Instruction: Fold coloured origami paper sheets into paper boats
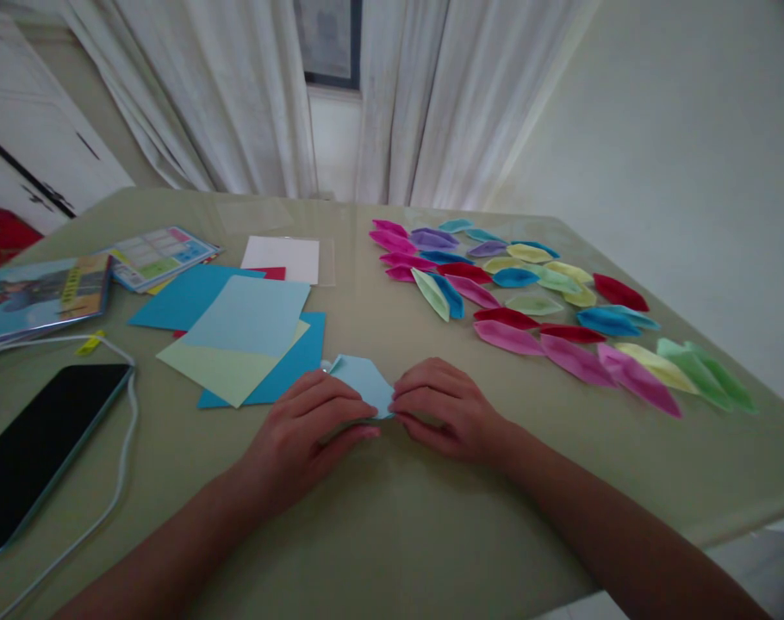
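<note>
A light blue sheet of folded paper [364, 383] lies between my two hands near the middle of the table. My left hand [320, 422] pinches its lower left edge, thumb beneath and fingers on top. My right hand [447, 409] closes on the paper's right corner with its fingertips. Parts of the paper are hidden under the fingers. Just beyond my left hand is a loose stack of square paper, with a light blue sheet [250, 314], a pale green sheet [237, 370] and a darker blue sheet [295, 366].
Many folded paper boats [514, 331] in several colours spread over the table's right side. At left lie a phone [49, 448], a white cable [128, 430], a book [43, 297] and a printed card [163, 257]. White paper [280, 258] rests behind the stack.
</note>
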Motion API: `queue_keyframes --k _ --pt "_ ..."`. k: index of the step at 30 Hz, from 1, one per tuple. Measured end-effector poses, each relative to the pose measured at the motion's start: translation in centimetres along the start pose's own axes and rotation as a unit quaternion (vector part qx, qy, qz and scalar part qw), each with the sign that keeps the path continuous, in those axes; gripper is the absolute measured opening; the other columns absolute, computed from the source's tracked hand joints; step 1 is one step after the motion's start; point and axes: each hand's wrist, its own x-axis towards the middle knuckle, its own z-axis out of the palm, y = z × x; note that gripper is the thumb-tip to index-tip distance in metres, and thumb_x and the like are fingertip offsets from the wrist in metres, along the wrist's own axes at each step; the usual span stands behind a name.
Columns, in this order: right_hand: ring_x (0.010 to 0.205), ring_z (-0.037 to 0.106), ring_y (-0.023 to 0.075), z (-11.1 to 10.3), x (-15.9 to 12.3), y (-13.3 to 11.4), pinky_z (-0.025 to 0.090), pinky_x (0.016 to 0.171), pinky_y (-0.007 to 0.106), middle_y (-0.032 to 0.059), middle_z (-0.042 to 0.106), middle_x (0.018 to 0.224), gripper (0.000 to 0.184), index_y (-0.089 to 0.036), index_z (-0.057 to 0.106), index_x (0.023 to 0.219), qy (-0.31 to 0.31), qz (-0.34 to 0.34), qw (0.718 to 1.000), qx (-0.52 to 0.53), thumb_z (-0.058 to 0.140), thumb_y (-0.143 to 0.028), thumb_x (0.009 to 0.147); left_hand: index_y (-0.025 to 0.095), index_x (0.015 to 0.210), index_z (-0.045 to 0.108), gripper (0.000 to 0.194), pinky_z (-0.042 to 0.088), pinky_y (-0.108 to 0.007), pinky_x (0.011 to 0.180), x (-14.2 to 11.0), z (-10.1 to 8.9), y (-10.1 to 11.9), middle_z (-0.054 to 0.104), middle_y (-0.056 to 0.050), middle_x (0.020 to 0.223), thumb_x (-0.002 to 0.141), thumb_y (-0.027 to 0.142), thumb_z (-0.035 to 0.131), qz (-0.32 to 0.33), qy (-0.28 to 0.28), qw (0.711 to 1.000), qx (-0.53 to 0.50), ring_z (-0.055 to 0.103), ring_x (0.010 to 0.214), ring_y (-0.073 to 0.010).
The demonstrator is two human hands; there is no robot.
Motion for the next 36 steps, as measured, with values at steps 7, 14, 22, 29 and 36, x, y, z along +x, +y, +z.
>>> queue_keyframes --k 7,14,22,29,36 --pt "0.103 0.075 0.022 0.0 -0.4 -1.0 0.061 0.09 0.037 0.01 0.08 0.104 0.02 -0.017 0.072 0.115 0.051 -0.058 0.997 0.001 0.075 -0.016 0.095 0.022 0.116 0.073 0.022 0.054 -0.033 0.081 -0.2 -0.4 0.9 0.076 -0.004 0.099 0.103 0.01 0.061 0.047 0.028 0.998 -0.02 0.065 0.09 -0.0182" --pt "0.1 0.077 0.0214 0.1 -0.5 -1.4 0.061 0.087 0.036 0.0094 0.081 0.103 0.017 -0.017 0.074 0.114 0.074 -0.062 0.995 0.012 0.073 -0.018 0.097 0.023 0.117 0.073 0.02 0.055 -0.033 0.078 0.3 -0.6 1.8 0.078 -0.004 0.096 0.105 0.014 0.059 0.053 0.038 0.998 -0.018 0.066 0.088 -0.0187" --pt "0.096 0.077 0.0198 0.1 -0.4 -1.5 0.061 0.083 0.035 0.0072 0.082 0.1 0.012 -0.02 0.074 0.112 0.088 -0.052 0.995 0.02 0.07 -0.021 0.101 0.025 0.114 0.075 0.02 0.057 -0.033 0.075 0.3 -0.6 1.8 0.078 -0.003 0.095 0.106 0.017 0.058 0.054 0.048 0.997 -0.007 0.068 0.084 -0.0182" --pt "0.095 0.078 0.0199 0.0 -0.5 -1.6 0.062 0.084 0.035 0.0075 0.082 0.099 0.012 -0.019 0.074 0.111 0.103 -0.055 0.993 0.019 0.07 -0.018 0.1 0.026 0.124 0.072 0.023 0.057 -0.033 0.076 0.4 -0.8 1.8 0.079 -0.003 0.098 0.105 0.018 0.062 0.066 0.044 0.997 -0.015 0.069 0.086 -0.0178" --pt "0.099 0.077 0.0193 -0.1 -0.7 -1.6 0.062 0.083 0.034 0.0053 0.082 0.101 0.018 -0.02 0.074 0.116 0.11 -0.079 0.991 -0.016 0.07 -0.015 0.099 0.029 0.131 0.069 0.032 0.058 -0.034 0.077 0.3 -1.4 1.6 0.081 -0.001 0.099 0.102 0.016 0.065 0.096 0.035 0.994 0.028 0.072 0.087 -0.018"
